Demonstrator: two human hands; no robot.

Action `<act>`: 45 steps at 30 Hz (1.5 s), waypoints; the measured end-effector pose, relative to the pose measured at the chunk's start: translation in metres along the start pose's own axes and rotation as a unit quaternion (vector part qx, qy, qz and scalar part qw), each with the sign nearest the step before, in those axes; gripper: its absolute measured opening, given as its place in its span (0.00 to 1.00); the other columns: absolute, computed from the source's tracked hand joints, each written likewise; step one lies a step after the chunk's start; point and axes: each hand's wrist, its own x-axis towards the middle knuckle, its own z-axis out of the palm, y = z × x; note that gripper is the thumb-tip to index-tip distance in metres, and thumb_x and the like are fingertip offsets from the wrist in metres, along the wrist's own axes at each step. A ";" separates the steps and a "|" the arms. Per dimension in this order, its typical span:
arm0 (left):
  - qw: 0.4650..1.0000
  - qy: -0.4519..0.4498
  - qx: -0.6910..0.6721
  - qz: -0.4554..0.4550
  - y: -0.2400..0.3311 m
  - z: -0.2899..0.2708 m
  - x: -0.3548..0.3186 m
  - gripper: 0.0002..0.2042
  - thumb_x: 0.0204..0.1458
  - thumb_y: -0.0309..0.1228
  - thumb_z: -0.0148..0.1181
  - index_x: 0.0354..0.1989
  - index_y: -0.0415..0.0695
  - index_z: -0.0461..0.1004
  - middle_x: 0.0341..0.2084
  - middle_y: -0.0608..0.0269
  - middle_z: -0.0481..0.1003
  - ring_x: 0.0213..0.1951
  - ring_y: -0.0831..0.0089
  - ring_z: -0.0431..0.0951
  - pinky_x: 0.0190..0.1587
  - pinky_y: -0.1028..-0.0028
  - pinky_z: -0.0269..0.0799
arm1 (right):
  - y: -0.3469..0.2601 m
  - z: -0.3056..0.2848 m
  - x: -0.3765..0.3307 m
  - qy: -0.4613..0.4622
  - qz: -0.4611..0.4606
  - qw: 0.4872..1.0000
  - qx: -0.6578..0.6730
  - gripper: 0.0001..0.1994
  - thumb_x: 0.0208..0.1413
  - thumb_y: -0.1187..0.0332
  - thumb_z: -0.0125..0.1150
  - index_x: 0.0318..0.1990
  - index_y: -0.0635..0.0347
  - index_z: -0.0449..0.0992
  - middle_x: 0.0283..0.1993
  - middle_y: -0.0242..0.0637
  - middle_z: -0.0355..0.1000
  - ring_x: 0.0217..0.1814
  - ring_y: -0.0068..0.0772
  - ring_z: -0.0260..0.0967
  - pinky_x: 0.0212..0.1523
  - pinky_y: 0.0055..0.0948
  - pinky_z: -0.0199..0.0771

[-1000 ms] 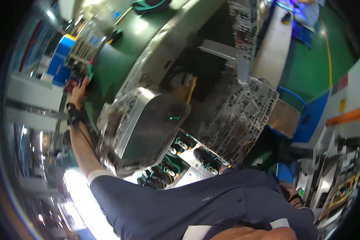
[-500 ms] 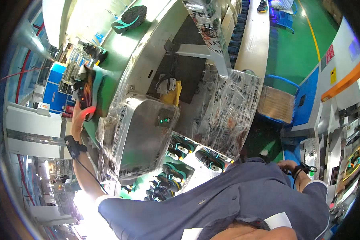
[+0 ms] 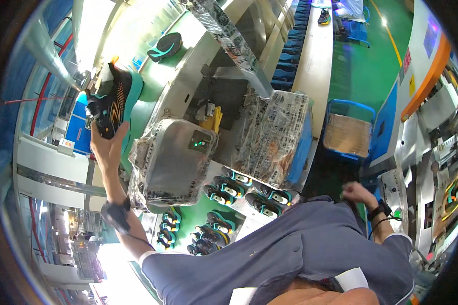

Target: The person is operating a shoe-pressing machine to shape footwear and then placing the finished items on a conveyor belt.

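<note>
My left hand (image 3: pixel 108 147) reaches out at the far left, its thumb and fingers gripping the heel end of a black running shoe (image 3: pixel 116 99) with a teal sole and orange lines on its side. The shoe is held over the edge of a green-topped conveyor (image 3: pixel 150 84), toe pointing away from me. Beyond it, a black and teal shoe sole (image 3: pixel 166 47) rests on that belt. My right hand (image 3: pixel 359 194) is beside my right hip, fingers curled in, with nothing visible in it. Dark bands and cables are on both wrists.
In front of me stands a plastic-wrapped machine with a metal cover (image 3: pixel 175 165) and a control panel (image 3: pixel 200 141). Several shoes (image 3: pixel 221 192) stand on the surface close to my body. A blue-framed chair (image 3: pixel 347 133) is at right, near a machine with an orange bar (image 3: pixel 428 76).
My left hand has lifted and turned the shoe, so its patterned side now shows clearly. My right hand has moved slightly forward from my hip. The whole view has shifted somewhat.
</note>
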 end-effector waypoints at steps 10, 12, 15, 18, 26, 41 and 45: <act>0.923 -0.245 -0.292 0.053 0.105 0.156 -0.176 0.31 0.36 0.30 0.75 0.52 0.36 0.68 0.39 0.52 0.77 0.39 0.62 0.78 0.41 0.67 0.75 | -0.307 -0.140 -0.021 0.321 -0.557 0.766 0.011 0.38 0.47 0.49 0.69 0.61 0.63 0.65 0.60 0.43 0.69 0.64 0.38 0.65 0.63 0.37 0.64; 0.925 -0.292 -0.225 0.088 0.099 0.192 -0.190 0.34 0.35 0.32 0.75 0.53 0.36 0.67 0.40 0.46 0.76 0.40 0.53 0.78 0.44 0.62 0.73 | -0.331 -0.136 -0.005 0.274 -0.585 0.761 -0.060 0.38 0.46 0.48 0.69 0.61 0.64 0.65 0.59 0.48 0.68 0.62 0.47 0.66 0.63 0.40 0.64; 0.892 -0.341 -0.287 0.073 0.088 0.210 -0.195 0.36 0.33 0.35 0.75 0.54 0.36 0.67 0.41 0.44 0.74 0.44 0.47 0.76 0.47 0.57 0.71 | -0.349 -0.117 0.029 0.133 -0.503 0.827 -0.213 0.37 0.38 0.57 0.73 0.58 0.61 0.68 0.52 0.50 0.72 0.53 0.52 0.70 0.54 0.43 0.69; 0.903 -0.313 -0.257 0.145 0.094 0.207 -0.190 0.34 0.32 0.34 0.75 0.52 0.37 0.69 0.39 0.47 0.76 0.42 0.49 0.76 0.46 0.58 0.71 | -0.354 -0.110 0.045 -0.012 -0.417 0.866 -0.277 0.38 0.33 0.62 0.74 0.57 0.59 0.66 0.32 0.47 0.74 0.42 0.52 0.74 0.41 0.46 0.72; 0.919 -0.248 -0.262 0.156 0.093 0.209 -0.193 0.36 0.27 0.37 0.78 0.50 0.40 0.71 0.44 0.50 0.76 0.45 0.53 0.77 0.48 0.61 0.72 | -0.339 -0.094 0.032 0.100 -0.394 0.859 -0.312 0.31 0.37 0.66 0.70 0.54 0.50 0.68 0.28 0.43 0.74 0.35 0.49 0.76 0.36 0.45 0.74; 0.552 -0.321 -0.744 -0.195 0.326 0.217 -0.308 0.25 0.60 0.44 0.51 0.57 0.35 0.63 0.48 0.53 0.71 0.48 0.64 0.73 0.52 0.65 0.69 | -0.155 -0.063 -0.161 0.401 -0.307 0.754 0.421 0.28 0.41 0.72 0.70 0.54 0.58 0.69 0.47 0.31 0.72 0.50 0.22 0.67 0.54 0.25 0.66; 0.489 -0.465 -0.732 -0.100 0.437 0.214 -0.344 0.21 0.64 0.41 0.46 0.54 0.35 0.65 0.43 0.53 0.74 0.44 0.64 0.76 0.47 0.66 0.74 | -0.067 -0.075 -0.250 0.591 -0.267 0.702 0.295 0.27 0.38 0.70 0.71 0.51 0.59 0.73 0.45 0.31 0.72 0.49 0.23 0.66 0.54 0.26 0.65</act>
